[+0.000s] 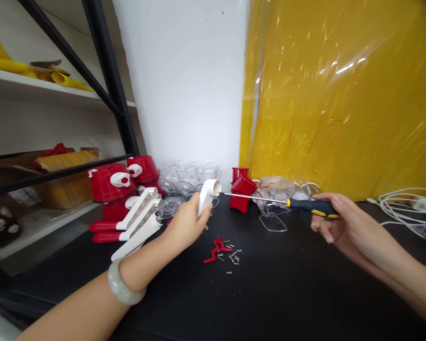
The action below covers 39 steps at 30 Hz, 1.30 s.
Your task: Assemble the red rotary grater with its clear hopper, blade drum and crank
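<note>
My left hand (pixel 188 220) is closed around a white plastic handle part (pixel 208 194), whose round hollow end faces right. In my right hand (pixel 344 220) is a screwdriver with a black and yellow grip (pixel 307 206). Its metal shaft (pixel 252 197) points left, and the tip is at the round end of the white part; I cannot tell whether it touches a screw. Below the hands, small red plastic pieces (pixel 218 247) lie on the black table (pixel 287 289) beside several loose screws (pixel 235 258).
White handles with red grips (pixel 128 227) lie at left, before red plastic housings (pixel 115 182). Clear plastic cups (pixel 188 175), red funnel-like parts (pixel 240 192) and clear parts (pixel 277 189) stand at the back. White cables (pixel 401 203) coil at right. A black-framed shelf (pixel 106 71) rises at left.
</note>
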### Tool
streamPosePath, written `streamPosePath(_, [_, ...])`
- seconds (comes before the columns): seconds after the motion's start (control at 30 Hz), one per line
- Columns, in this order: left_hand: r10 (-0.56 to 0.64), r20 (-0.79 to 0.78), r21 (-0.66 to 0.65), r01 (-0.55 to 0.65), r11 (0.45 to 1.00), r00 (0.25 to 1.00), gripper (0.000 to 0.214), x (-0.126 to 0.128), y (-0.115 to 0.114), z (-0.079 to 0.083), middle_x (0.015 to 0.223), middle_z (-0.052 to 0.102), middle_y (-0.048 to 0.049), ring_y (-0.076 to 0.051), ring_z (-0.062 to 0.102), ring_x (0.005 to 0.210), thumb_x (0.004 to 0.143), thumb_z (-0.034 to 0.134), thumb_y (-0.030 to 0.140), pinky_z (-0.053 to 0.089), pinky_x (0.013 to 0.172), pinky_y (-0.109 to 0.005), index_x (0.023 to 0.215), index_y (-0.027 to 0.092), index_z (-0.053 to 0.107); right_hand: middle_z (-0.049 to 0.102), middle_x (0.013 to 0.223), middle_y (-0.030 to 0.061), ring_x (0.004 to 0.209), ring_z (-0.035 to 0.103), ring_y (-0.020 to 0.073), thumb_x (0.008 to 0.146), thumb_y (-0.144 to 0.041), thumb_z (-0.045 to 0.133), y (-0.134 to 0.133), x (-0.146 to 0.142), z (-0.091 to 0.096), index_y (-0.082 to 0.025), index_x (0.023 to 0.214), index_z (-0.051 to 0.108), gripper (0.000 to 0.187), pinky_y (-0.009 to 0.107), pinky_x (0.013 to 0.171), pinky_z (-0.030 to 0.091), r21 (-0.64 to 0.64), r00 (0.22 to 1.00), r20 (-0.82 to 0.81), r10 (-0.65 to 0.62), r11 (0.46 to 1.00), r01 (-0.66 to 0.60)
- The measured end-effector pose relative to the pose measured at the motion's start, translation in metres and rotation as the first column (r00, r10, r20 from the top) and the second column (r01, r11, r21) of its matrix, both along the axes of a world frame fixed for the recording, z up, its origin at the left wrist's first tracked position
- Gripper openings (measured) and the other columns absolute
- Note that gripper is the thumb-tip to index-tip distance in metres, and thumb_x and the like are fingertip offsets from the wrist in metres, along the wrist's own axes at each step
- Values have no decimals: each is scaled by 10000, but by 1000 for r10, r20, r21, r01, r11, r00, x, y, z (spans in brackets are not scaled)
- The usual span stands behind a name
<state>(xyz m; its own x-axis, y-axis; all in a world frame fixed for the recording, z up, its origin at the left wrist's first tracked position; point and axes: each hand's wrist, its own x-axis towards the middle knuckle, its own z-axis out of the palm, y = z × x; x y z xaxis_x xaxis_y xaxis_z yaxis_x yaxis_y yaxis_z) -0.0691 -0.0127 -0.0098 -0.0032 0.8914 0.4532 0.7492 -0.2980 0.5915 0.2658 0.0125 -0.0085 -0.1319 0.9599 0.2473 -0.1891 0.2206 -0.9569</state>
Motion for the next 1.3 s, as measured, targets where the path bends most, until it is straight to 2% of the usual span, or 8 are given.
streamPosePath(0.33, [29, -13, -7, -29, 1000, 1000, 200, -3, 2, -1, 755, 696, -31, -165, 635, 497, 906, 455, 401, 491, 515, -285, 940, 206, 489, 662, 744, 20, 641, 653, 192, 943, -530, 363, 6, 10, -9, -315, 1060, 542, 304, 383, 643, 552, 106, 990, -22, 143, 985, -140])
streamPosePath(0.53, [-9, 8, -66, 10, 998, 1000, 184, 0, 1, -3, 762, 687, -24, -166, 640, 494, 896, 464, 379, 496, 483, -276, 954, 205, 484, 718, 834, 53, 732, 691, 225, 886, -390, 538, -3, 2, 1, -275, 984, 576, 156, 410, 695, 567, 92, 993, -54, 102, 991, -97])
streamPosePath(0.67, [-27, 44, -116, 32, 993, 999, 200, 2, 1, -6, 760, 678, -24, -160, 633, 484, 895, 464, 402, 488, 434, -257, 937, 207, 476, 715, 692, 52, 552, 648, 206, 819, -528, 595, -4, 8, 6, -242, 971, 573, 325, 366, 608, 538, 188, 975, 181, -129, 978, 95])
streamPosePath(0.77, [-36, 87, -139, 48, 989, 996, 219, 2, 1, -7, 768, 671, -22, -153, 630, 475, 893, 467, 421, 488, 415, -248, 926, 205, 471, 641, 548, 37, 513, 609, 191, 757, -594, 636, -1, 18, 6, -208, 793, 613, 389, 327, 579, 483, 362, 775, 485, -405, 900, 243])
streamPosePath(0.83, [-41, 93, -152, 54, 987, 995, 227, 3, 1, -8, 749, 667, -16, -150, 627, 468, 892, 469, 428, 493, 419, -246, 925, 203, 474, 611, 536, 21, 474, 569, 173, 794, -619, 575, 2, 22, 3, -208, 846, 626, 418, 317, 539, 450, 419, 690, 540, -482, 865, 276])
streamPosePath(0.97, [-26, 122, -167, 46, 985, 992, 228, 1, 3, -9, 759, 670, -18, -145, 623, 460, 880, 479, 420, 487, 399, -240, 932, 199, 479, 625, 667, -5, 534, 590, 174, 883, -576, 467, 6, 22, -4, -256, 1185, 467, 440, 321, 580, 489, 457, 816, 449, -364, 878, 141])
streamPosePath(1.1, [9, 140, -181, 16, 983, 990, 212, -2, 7, -8, 721, 664, -7, -148, 613, 438, 876, 476, 399, 475, 374, -238, 938, 196, 485, 655, 856, 21, 763, 655, 198, 851, -523, 561, 7, 23, -7, -273, 1179, 431, 433, 344, 765, 506, 505, 813, 495, -307, 863, 19])
streamPosePath(1.3, [-2, 145, -176, 27, 984, 989, 222, 0, 5, -9, 756, 665, -13, -149, 617, 441, 877, 477, 407, 478, 365, -240, 947, 196, 481, 538, 511, -31, 379, 489, 139, 894, -605, 415, 9, 29, -7, -225, 916, 502, 391, 276, 445, 398, 314, 726, 645, -237, 949, 31])
